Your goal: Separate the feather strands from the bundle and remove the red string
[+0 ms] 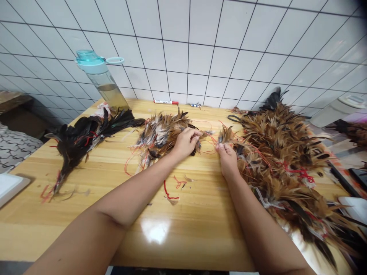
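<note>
My left hand [186, 142] is closed, fingers curled on the right edge of a small heap of brown and white feathers [160, 135] tangled with red thread. My right hand [228, 156] is pinched shut on a few brown feathers [226, 134] at the left end of a large brown feather pile [286, 164] bound with red thread. A thin red thread [210, 147] runs between the two hands. Both forearms reach in from the bottom across the glossy wooden table [172, 229].
A dark black feather bundle [83, 139] lies at the left. A clear water bottle with a teal lid [100, 78] stands at the back left. A red marker [166, 102] lies by the tiled wall. Black scissors [233, 118] and loose red thread scraps [169, 191] are on the table.
</note>
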A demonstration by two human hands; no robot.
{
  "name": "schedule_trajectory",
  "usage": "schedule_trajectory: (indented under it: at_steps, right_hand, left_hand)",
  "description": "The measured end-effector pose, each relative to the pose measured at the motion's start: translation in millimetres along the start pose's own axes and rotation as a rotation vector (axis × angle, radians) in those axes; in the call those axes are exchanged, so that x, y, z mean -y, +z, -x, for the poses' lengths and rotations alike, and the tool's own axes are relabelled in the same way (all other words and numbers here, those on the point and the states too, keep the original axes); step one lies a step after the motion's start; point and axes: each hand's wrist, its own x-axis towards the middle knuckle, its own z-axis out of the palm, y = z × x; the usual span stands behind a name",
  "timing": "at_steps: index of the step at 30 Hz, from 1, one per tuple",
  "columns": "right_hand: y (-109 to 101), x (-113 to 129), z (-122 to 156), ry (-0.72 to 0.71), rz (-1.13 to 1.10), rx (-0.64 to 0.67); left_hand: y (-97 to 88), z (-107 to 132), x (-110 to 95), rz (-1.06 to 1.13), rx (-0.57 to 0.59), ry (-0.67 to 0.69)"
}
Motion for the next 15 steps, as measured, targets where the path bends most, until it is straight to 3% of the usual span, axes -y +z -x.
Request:
schedule_trajectory:
  at_steps: [8, 15]
  right_hand:
    - [0.8, 12.3, -3.2, 0.017, 0.080, -0.030]
    - [-1.0, 13.2, -2.4, -0.007, 0.090, -0.044]
  left_hand:
    - [12.2, -13.5, -8.0, -0.453, 0.156, 0.036]
    - [36.8, -37.4, -20.5, -0.732, 0.224, -0.096]
